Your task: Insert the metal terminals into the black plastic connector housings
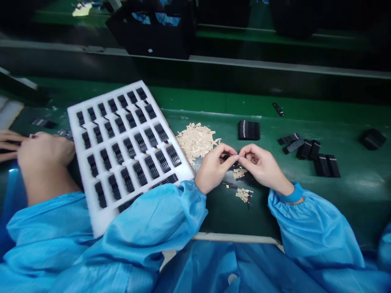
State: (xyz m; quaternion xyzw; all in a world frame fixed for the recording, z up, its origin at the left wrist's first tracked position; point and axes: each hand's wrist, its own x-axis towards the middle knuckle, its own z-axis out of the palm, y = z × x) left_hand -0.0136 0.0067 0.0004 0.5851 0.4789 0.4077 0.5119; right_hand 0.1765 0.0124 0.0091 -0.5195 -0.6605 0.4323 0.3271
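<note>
Head view, tiny black connector (229, 157), fingertip-held

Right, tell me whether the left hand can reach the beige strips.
Probably yes: the left hand lies just beside the beige strips, nothing between them, though it seems to pinch a small black part.

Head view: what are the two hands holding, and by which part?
The left hand and right hand pinch a small black part with their fingertips; the fingers hide exactly where it is held.

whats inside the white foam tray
The white foam tray holds rows of black connectors in its slots. The left sleeve covers the tray's near edge, so any slots beneath it cannot be seen.
</note>
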